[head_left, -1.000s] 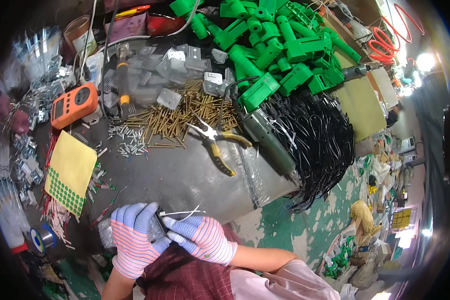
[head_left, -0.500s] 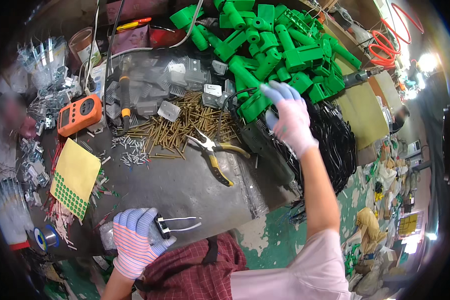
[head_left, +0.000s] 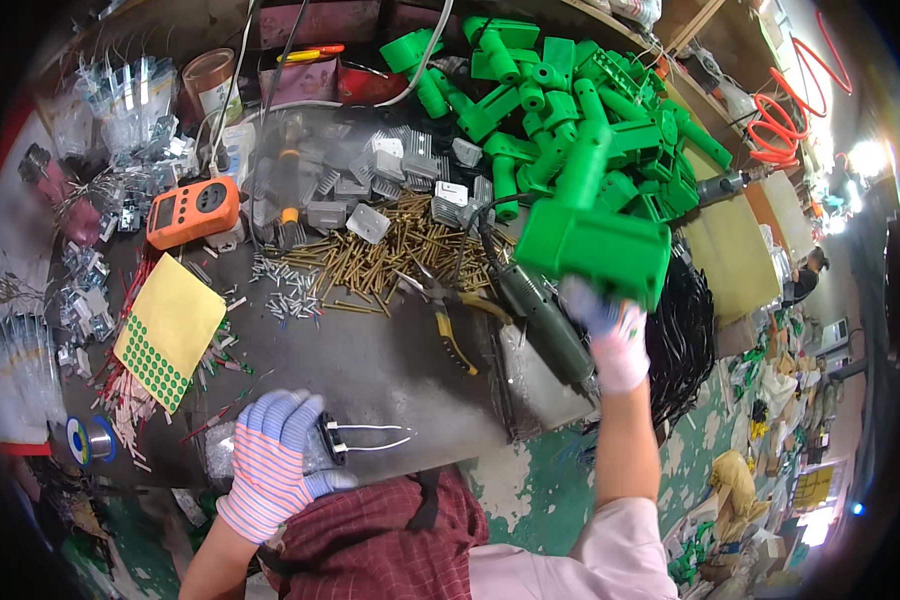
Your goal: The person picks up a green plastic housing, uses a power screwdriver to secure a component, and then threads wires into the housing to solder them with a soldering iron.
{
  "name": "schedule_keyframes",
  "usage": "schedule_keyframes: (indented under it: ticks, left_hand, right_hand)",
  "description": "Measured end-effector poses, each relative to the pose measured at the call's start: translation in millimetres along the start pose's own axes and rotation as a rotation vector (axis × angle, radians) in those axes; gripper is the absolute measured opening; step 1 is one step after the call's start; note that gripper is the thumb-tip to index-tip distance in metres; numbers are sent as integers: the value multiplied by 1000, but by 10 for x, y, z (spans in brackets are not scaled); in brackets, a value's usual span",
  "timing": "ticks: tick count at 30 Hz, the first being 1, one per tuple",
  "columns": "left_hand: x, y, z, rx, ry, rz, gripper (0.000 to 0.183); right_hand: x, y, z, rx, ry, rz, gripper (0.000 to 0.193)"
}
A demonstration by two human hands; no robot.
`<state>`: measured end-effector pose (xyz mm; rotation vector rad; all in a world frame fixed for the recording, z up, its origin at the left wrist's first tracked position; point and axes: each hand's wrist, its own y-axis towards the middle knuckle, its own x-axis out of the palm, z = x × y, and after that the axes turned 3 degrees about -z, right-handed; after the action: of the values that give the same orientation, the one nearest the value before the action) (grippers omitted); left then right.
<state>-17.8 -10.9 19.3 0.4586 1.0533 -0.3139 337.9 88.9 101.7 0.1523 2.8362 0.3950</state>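
Note:
My left hand, in a striped glove, is closed around a part with a black end at the near table edge. Two white wires stick out of it to the right. A clear piece shows left of the palm; whether it belongs to the same part I cannot tell. My right hand, gloved too, grips a green plastic housing from its near side. The housing, a box with a round tube, is raised above the table. Behind it lies a heap of similar green housings.
Pliers and a dark corded tool lie mid-table. Brass screws, metal heat sinks, an orange meter, a yellow sticker sheet and a wire spool sit around. Black cables hang at the right.
My right hand has taken a green housing from the heap and drawn it nearer. The view has shifted slightly. My left hand keeps its grip at the table edge.

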Motion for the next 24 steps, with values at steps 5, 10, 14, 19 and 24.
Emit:
schedule_keyframes:
  ticks: [5,10,14,19,24]
  left_hand:
    - [-299,166,363,-72,-365,4,87]
    - [-245,14,312,90,-362,195,72]
    - [-365,104,671,-325,-1338,520,67]
    - [-472,117,424,-183,-865,422,67]
    - [-726,18,221,-25,-488,270,92]
  right_hand:
    - [1045,-575,-163,-73,520,-321,55]
    - [1392,-628,-198,-582,351,-581,80]
    - [1084,-734,-436,-263,526,-709,91]
    - [1011,-648,-645,-271,128,-525,92]
    - [1072,-481,-739,-659,-273,-405,74]
